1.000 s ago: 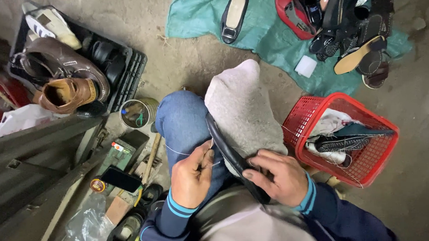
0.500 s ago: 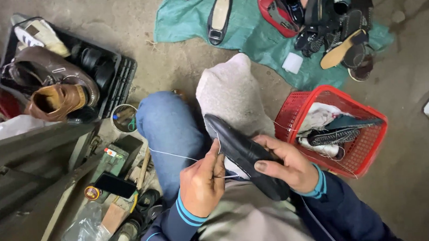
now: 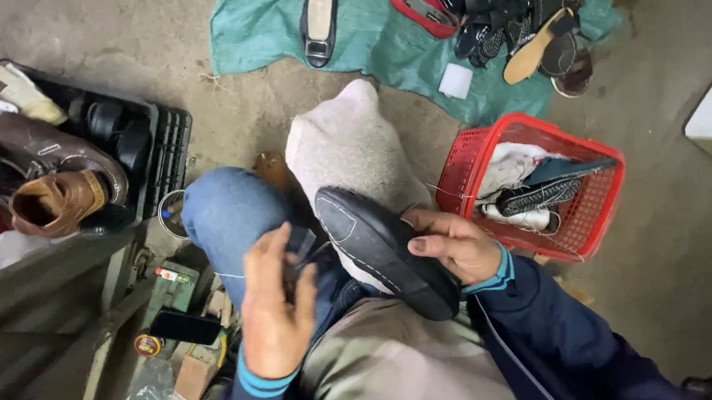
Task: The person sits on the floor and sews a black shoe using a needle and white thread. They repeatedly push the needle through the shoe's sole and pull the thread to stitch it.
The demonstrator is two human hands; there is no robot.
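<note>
Black leather shoe (image 3: 386, 251) across my lap, sole side up, toe pointing away from me toward the grey cloth (image 3: 352, 148) draped over my right knee. My right hand (image 3: 454, 244) is wrapped around the side of the shoe, fingers over the edge of the sole, thumb hidden behind it. That's a firm grip holding it steady. My left hand (image 3: 277, 307) is down by my jeans knee (image 3: 229, 217), fingers curled in and pinching a thin pale thread (image 3: 230, 275) that runs off to the left. I can't make out a needle, too small to tell.

How it handles, as far as I'd judge: light, one hand holds it fine. The sole looks stiff enough to brace against, while the upper is soft and will squash if you squeeze there. So take it by the sole edge around the middle, like I've got it, not by the toe. The leather looks smooth and a bit slick, so resting it on the cloth helps. There's a row of white stitches running round the sole rim, and I'd keep fingers off that line.

Around me on the floor: a red basket (image 3: 590, 146) with a dark sandal and rags in it just to my right, a green sheet (image 3: 381, 39) with more shoes at the far edge, and a black crate (image 3: 165, 144) with brown shoes (image 3: 47, 177) on the left.
</note>
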